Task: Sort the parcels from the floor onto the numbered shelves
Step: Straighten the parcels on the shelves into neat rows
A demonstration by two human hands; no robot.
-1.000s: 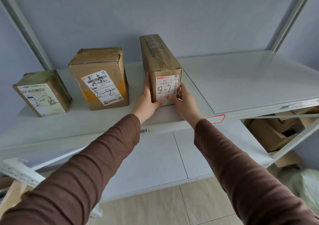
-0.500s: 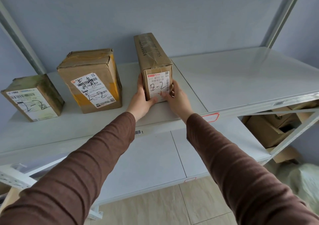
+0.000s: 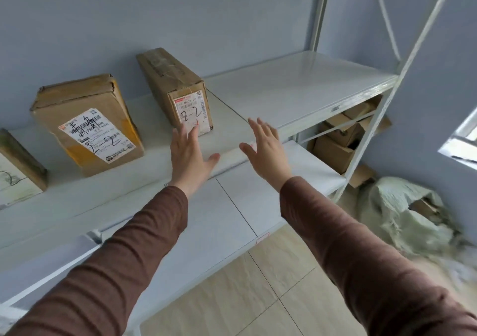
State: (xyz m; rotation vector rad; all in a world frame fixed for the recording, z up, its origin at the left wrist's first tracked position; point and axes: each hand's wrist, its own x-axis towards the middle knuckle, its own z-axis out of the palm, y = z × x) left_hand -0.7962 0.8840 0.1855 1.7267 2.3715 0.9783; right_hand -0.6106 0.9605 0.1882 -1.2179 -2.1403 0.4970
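Now set down, a narrow parcel (image 3: 178, 88) marked 2-2 stands on the upper shelf (image 3: 296, 90), beside a larger parcel (image 3: 87, 121) with the same mark. Both the left hand (image 3: 189, 155) and right hand (image 3: 265, 150) hover in front of it, fingers spread, holding nothing. More boxes (image 3: 340, 139) sit on a lower shelf beyond.

Both arms are covered by long, close-fitting brown sleeves of a soft knit-like fabric, plain and without print or buttons. Each sleeve ends at the wrist in a simple hem with light creases. The left hand (image 3: 189, 155) and the right hand (image 3: 265, 150) are bare, with no gloves, rings or watch showing.
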